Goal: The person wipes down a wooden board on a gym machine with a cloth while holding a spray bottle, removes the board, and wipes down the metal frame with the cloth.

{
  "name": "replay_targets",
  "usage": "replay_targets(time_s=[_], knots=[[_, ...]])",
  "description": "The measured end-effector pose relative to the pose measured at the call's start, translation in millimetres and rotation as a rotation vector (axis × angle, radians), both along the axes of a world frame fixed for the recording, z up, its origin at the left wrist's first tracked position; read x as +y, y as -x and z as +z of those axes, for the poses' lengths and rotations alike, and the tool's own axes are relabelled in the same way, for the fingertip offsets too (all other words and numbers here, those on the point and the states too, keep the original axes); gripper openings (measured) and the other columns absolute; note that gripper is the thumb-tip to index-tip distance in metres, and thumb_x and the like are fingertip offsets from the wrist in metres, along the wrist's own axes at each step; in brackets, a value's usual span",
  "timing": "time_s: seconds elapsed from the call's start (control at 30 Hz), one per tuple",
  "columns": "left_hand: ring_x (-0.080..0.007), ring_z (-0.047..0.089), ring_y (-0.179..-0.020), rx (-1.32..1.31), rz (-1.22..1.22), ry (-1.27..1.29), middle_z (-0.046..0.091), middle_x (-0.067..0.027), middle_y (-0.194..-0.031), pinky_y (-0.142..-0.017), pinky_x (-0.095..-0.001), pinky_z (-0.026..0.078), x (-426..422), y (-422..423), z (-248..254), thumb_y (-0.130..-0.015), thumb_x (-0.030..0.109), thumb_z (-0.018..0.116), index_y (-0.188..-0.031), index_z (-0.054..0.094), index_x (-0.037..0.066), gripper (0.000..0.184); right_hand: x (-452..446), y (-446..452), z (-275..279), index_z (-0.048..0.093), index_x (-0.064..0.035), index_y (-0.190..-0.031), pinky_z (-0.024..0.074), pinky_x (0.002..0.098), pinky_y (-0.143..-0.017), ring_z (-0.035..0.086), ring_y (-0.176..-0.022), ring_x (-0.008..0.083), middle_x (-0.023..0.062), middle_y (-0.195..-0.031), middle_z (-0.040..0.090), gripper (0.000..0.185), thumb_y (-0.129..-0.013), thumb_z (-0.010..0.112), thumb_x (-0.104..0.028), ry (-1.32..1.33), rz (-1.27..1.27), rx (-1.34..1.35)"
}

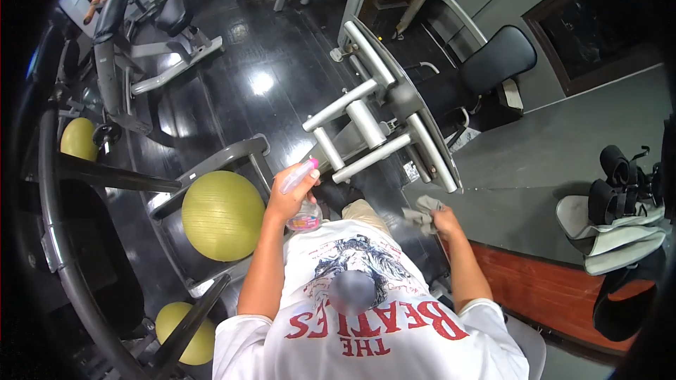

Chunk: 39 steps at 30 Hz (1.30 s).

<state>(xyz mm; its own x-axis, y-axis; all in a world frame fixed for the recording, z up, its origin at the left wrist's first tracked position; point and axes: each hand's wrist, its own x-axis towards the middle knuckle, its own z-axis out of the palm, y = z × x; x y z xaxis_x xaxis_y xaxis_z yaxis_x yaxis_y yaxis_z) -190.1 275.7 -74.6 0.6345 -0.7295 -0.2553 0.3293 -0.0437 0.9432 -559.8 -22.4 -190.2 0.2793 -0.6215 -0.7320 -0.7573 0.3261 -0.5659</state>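
Wrapped round a clear spray bottle [305,217] with a pink nozzle is my left hand [290,193], held in front of my white shirt. My right hand [445,222], lower right of the machine, grips a crumpled grey-beige cloth [424,214], which hangs from the fingers. Ahead of both hands stands a gym machine with silver tubes [366,124] and a flat panel [417,98]; neither hand touches it.
Green exercise balls [223,216] sit in a dark rack [162,184] at the left. A black padded seat [498,60] is beyond the machine. Straps and pads [614,229] hang at the right above a reddish wooden surface [521,285]. More gym equipment [116,56] stands at the upper left.
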Motion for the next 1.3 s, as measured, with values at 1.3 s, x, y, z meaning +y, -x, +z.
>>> replay_targets(time_s=[1.3], knots=[[-0.0118,0.058,-0.054,-0.210,-0.177,-0.308,0.061,-0.0036,-0.069,-0.050,-0.0285,0.049,-22.1,36.3,21.2,-0.089,0.031,0.067,-0.079,0.062,0.001,0.032,42.7,-119.8,4.8,0.053,-0.0024,-0.131,0.0518,0.0417,-0.096,0.061,-0.114,0.0268,0.0130,-0.129,0.060,0.043,-0.102,0.034,-0.028,-0.662,-0.418,-0.902]])
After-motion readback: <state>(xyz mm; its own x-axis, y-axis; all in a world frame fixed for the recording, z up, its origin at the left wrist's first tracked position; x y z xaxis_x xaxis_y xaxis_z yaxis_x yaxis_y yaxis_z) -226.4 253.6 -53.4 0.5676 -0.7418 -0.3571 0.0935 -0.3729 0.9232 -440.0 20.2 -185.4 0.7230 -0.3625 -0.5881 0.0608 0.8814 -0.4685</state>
